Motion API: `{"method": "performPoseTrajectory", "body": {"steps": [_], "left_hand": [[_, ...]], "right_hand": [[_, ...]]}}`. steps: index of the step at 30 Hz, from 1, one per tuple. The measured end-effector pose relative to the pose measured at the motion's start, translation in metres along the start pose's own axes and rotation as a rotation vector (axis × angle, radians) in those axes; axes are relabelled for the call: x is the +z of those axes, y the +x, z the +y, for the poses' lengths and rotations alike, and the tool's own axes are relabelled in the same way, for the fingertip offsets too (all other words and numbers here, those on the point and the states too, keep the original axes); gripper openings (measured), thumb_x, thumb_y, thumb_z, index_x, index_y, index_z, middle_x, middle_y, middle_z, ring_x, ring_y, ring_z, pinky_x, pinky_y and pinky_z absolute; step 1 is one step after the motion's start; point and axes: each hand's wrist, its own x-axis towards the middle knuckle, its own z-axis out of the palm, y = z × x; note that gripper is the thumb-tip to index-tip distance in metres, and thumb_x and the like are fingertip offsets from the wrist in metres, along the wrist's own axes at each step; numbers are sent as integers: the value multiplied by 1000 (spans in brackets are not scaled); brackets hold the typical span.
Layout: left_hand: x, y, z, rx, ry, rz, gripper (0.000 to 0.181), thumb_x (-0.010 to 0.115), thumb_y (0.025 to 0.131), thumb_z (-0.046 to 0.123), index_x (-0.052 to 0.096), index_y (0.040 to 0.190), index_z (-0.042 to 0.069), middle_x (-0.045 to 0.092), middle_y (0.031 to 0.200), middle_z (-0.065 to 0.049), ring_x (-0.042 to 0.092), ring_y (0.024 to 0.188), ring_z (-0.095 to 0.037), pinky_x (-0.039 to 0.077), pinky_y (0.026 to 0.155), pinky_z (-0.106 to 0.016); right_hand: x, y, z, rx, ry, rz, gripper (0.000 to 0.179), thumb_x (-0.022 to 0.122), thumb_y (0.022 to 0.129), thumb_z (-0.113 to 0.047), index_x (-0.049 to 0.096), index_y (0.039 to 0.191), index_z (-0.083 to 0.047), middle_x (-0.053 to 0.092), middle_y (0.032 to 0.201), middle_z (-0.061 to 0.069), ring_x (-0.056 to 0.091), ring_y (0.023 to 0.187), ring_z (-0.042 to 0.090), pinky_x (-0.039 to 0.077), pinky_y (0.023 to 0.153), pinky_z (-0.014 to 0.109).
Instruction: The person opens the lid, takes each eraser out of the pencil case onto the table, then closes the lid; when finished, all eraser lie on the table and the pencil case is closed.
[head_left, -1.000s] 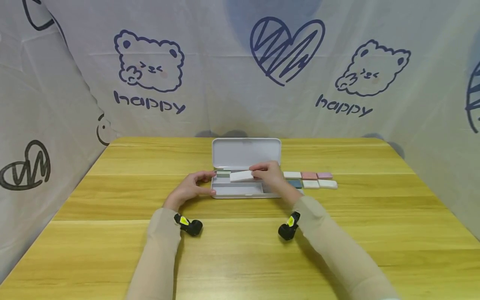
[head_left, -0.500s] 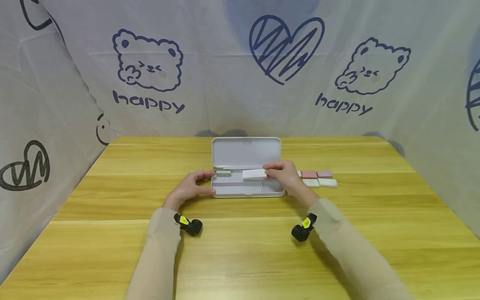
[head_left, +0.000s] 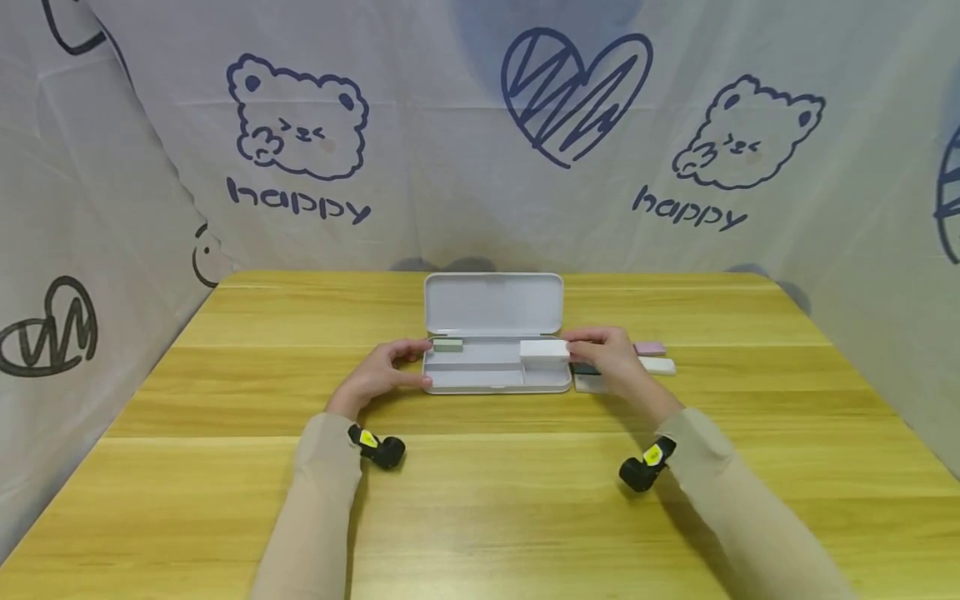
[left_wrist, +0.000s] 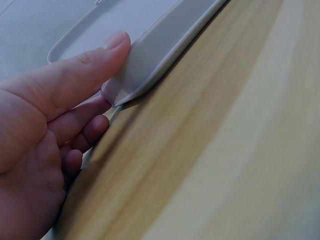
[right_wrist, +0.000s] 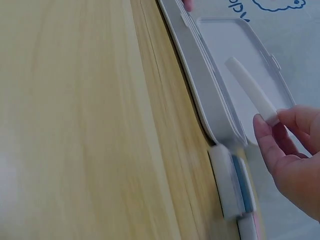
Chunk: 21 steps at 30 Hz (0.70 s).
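A white hinged pencil case (head_left: 472,379) lies on the table with its lid (head_left: 493,304) raised. My left hand (head_left: 382,375) holds the case's left end, thumb at the front corner and fingers behind, as the left wrist view also shows. My right hand (head_left: 618,362) pinches one end of a white rectangular block (head_left: 543,350) between thumb and fingers. In the right wrist view this block (right_wrist: 250,87) points away from the fingertips, over the case's right part. A small green block (head_left: 447,345) sits in the back left of the case, whose divider walls show.
Right of the case lie several blocks, partly hidden by my right hand: a pink-purple one (head_left: 649,348), a white one (head_left: 657,366), a dark blue one (right_wrist: 242,182). Wooden table (head_left: 480,500) spreads in front. A printed cloth (head_left: 420,167) hangs behind.
My right hand has carried the white block rightward along the case, from its middle to its right end. The green block now shows fully. My left hand stays at the left end.
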Motion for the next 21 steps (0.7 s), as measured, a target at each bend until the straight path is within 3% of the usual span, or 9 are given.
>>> {"method": "performPoseTrajectory", "body": {"steps": [4,11,18,21], "left_hand": [[0,0,-1,5,7,-2,60,75,71,8,49,125,-1,49,120,-17,41,109,-28,29,96,-39],[0,0,-1,3,3,-4,60,74,71,8,49,125,-1,49,121,-17,41,110,-28,29,97,-39],[0,1,-1,-2,2,-5,60,74,72,8,49,125,-1,49,121,-17,40,110,-29,29,97,-40],[0,2,-1,-4,-1,-4,60,74,72,8,48,126,-1,48,122,-17,40,110,-29,28,97,-39]], "right_hand": [[-13,-6,-1,3,9,-2,34,55,84,4,48,112,21,63,84,1,61,68,8,50,71,26],[-33,-17,0,-26,-7,6,31,54,85,4,50,110,22,62,92,7,61,71,8,49,73,28],[-51,-25,5,-49,138,-34,17,53,83,11,66,93,9,65,95,7,59,82,10,50,71,25],[-58,-29,7,-37,165,-64,18,52,83,11,64,97,11,63,101,11,59,89,11,48,74,25]]}}
